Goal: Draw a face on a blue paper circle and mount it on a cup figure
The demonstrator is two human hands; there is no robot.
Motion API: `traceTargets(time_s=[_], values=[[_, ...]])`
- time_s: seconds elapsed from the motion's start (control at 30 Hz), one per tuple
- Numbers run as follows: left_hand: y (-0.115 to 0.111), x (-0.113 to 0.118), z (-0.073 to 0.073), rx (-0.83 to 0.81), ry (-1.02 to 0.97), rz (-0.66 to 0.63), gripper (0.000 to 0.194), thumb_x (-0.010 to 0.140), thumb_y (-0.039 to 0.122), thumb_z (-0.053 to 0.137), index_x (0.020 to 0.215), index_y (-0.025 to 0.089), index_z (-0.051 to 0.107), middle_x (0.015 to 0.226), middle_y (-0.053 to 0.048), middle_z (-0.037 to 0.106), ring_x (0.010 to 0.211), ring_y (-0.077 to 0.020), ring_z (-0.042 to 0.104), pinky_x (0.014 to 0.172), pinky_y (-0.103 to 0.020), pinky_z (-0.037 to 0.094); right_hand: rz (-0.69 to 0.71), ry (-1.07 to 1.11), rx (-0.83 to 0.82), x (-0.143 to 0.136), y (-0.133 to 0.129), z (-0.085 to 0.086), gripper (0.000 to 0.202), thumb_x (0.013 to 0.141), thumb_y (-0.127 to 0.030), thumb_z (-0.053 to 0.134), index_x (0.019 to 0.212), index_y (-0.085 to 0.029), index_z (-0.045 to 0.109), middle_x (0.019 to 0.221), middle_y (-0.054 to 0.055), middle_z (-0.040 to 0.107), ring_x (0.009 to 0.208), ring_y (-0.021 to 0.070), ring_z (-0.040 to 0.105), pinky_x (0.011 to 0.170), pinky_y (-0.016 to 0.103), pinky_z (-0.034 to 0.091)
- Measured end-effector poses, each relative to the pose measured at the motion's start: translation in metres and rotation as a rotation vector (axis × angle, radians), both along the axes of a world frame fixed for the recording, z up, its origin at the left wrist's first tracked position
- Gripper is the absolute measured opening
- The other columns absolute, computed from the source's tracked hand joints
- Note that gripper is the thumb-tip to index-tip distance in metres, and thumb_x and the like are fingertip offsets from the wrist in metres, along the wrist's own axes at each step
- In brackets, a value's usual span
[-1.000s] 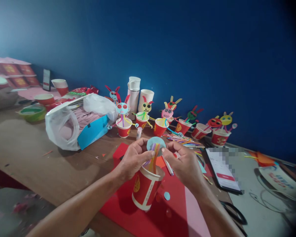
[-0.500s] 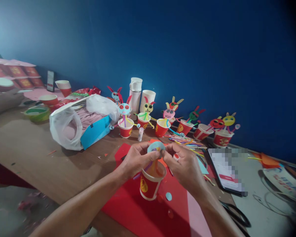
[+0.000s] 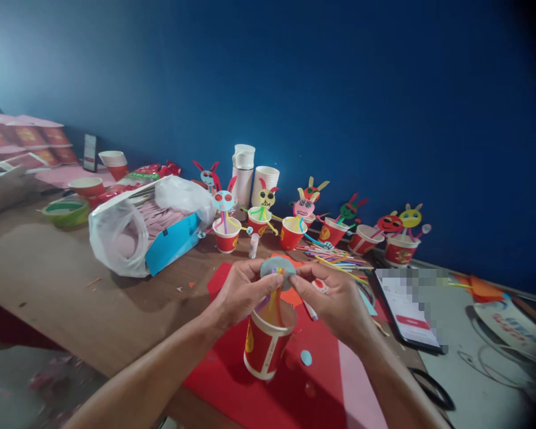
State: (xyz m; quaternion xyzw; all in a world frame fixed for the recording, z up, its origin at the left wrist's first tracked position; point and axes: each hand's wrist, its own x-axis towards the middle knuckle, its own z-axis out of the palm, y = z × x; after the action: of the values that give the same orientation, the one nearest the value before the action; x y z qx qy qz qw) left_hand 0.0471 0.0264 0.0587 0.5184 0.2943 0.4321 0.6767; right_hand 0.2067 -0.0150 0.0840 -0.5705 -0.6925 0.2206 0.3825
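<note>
My left hand [image 3: 245, 292] pinches a pale blue paper disc [image 3: 277, 266], its thumb pressing colored pipe cleaners [image 3: 274, 307] against the disc's underside. The pipe cleaners, purple, yellow and orange, run down into a red-and-white paper cup [image 3: 270, 342]. That cup leans slightly beneath my hands, over a red paper sheet [image 3: 223, 363]. My right hand [image 3: 333, 295] grips the disc's right edge between thumb and fingers. Beside its fingers shows a small red-and-white item [image 3: 320, 286]; whether it is held I cannot tell. A small blue paper circle [image 3: 306, 357] lies right of the cup.
Several cups with rabbit-faced paper figures, one with a pink face [image 3: 304, 207], line the back. A plastic bag [image 3: 116, 232] and blue box [image 3: 178, 241] stand left. Loose pipe cleaners [image 3: 339, 262], a phone [image 3: 408, 316] and black handles [image 3: 435, 390] lie right. Another person's hand [image 3: 9, 185] is far left.
The cup has turned and tilted, so its white seam now faces me. The blue disc has shifted slightly left and shows more of its underside. Both hands keep their grip.
</note>
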Motion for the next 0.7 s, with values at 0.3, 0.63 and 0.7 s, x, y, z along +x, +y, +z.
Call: traceTargets(time_s=[0.3, 0.63, 0.7], values=[[-0.001, 0.0, -0.003, -0.013, -0.048, 0.14, 0.021, 0.071, 0.033, 0.069, 0.075, 0.013, 0.068, 0.069, -0.003, 0.065, 0.062, -0.0112, 0.056, 0.061, -0.022, 0.044, -0.073, 0.255, -0.031, 0.005, -0.001, 0.004, 0.031, 0.083, -0.042, 0.052, 0.1, -0.021, 0.067, 0.089, 0.005, 0.069, 0.079, 0.0189, 0.063, 0.071, 0.03, 0.048], [-0.004, 0.005, -0.004, -0.018, -0.12, 0.158, 0.017, 0.072, 0.029, 0.068, 0.076, 0.012, 0.068, 0.07, -0.002, 0.064, 0.064, -0.0109, 0.055, 0.064, -0.022, 0.045, -0.016, 0.404, -0.133, -0.016, 0.007, -0.013, 0.025, 0.078, -0.04, 0.06, 0.088, -0.018, 0.065, 0.086, 0.003, 0.069, 0.081, 0.0177, 0.062, 0.074, 0.027, 0.047], [-0.004, 0.005, -0.005, 0.011, -0.097, 0.156, 0.015, 0.073, 0.028, 0.067, 0.077, 0.013, 0.068, 0.072, -0.001, 0.064, 0.066, -0.0104, 0.055, 0.065, -0.021, 0.044, -0.033, 0.417, -0.109, -0.018, 0.009, -0.016, 0.022, 0.077, -0.038, 0.06, 0.082, -0.017, 0.064, 0.08, 0.002, 0.068, 0.076, 0.0167, 0.062, 0.072, 0.027, 0.047]])
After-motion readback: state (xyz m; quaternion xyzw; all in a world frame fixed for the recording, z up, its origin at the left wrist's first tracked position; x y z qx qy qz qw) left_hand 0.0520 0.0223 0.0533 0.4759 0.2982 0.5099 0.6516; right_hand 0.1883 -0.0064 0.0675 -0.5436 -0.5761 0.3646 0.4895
